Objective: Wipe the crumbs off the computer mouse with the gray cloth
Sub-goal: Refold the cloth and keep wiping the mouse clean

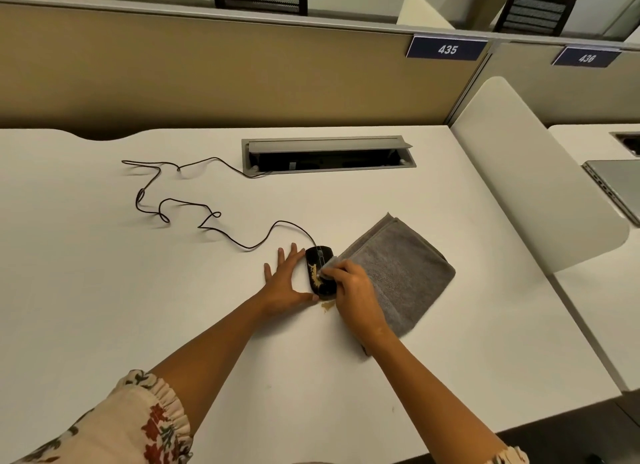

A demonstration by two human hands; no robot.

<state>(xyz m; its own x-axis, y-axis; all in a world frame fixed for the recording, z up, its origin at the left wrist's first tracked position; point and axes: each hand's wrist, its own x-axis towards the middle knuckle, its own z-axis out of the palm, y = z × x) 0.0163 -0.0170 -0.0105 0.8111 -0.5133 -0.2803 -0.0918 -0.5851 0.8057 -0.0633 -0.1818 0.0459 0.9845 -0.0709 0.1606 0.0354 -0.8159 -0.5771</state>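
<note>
mouse: black wired mouse (320,271) is sitting on the white desk (138,290), pretty much mid-desk, with tan crumbs (314,271) streaking its left half

cloth: gray cloth (398,273) is lying folded just right of the mouse, one corner pulled up onto the mouse top

right hand: right hand (353,290) is pinching that cloth corner with curled fingers and pressing it on the mouse

left hand: left hand (285,278) is lying flat with fingers spread wide, touching the mouse's left side, thumb at its near end

spill: a few more crumbs (327,305) are sitting on the desk just in front of the mouse

cord: the cord (180,204) is snaking off left and back to the gray cable box (329,154)
</note>
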